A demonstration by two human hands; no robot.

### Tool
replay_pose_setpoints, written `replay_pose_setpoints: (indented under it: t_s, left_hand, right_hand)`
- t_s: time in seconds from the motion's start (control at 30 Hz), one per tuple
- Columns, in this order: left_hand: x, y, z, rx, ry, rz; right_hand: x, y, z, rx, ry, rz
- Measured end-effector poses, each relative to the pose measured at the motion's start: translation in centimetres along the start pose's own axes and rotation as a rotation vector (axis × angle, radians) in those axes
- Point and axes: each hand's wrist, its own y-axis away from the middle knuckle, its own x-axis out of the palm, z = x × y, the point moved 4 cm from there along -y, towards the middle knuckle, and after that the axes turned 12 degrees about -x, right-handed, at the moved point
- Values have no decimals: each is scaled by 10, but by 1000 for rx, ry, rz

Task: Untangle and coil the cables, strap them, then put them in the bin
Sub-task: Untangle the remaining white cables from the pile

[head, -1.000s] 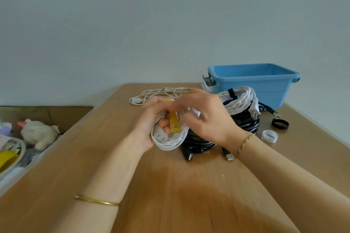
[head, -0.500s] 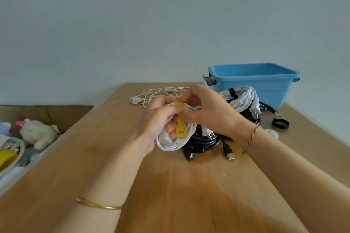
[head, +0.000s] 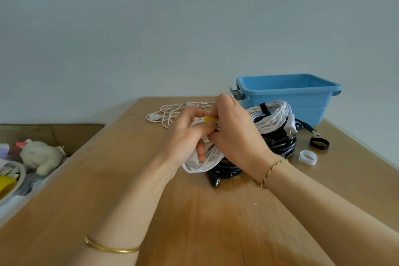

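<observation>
Head view: left hand (head: 185, 134) grips one white coil (head: 200, 166); right hand (head: 235, 136) pinches one yellow strap (head: 209, 119).

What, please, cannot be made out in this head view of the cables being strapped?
1. Head view: whether the yellow strap is fastened round the white coil; fingers of the left hand and right hand cover most of it.
2. Head view: the blue bin floor, hidden by its near wall.
3. Head view: where the black cables run, behind the right hand and the strapped white bundle.
</observation>
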Motion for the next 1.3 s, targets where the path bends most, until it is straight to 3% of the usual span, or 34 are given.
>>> replay_pose_setpoints:
  t_s: [0.3,0.43,0.6,0.73,1.0,1.13,1.23,1.3]
  left_hand:
    - [2,6,-4,99,76,-41]
    - [1,9,-5,159,131,-88]
    - [0,9,-8,202,187,-65]
    - [-10,4,-4,158,253,-86]
    - [-7,-3,4,36,239,-63]
    - [-7,-4,-2,-42,329,44]
    - [-18,-12,-1,-78,349,-31]
    - [-26,-18,4,-116,370,-109]
  right_hand:
    - [-4,3,-4,58,-49,-116]
    - [-6,0,-11,135,-135,-109]
    - [-5,-1,-12,93,-150,-59]
    - [-10,-3,-9,14,-266,-14]
    - [-11,-5,-7,-96,-49,8]
    - [-27,-10,-19,-24,15,11]
    - [-36,-14,-42,87,27,-5]
    - [-31,-15,-52,141,59,122]
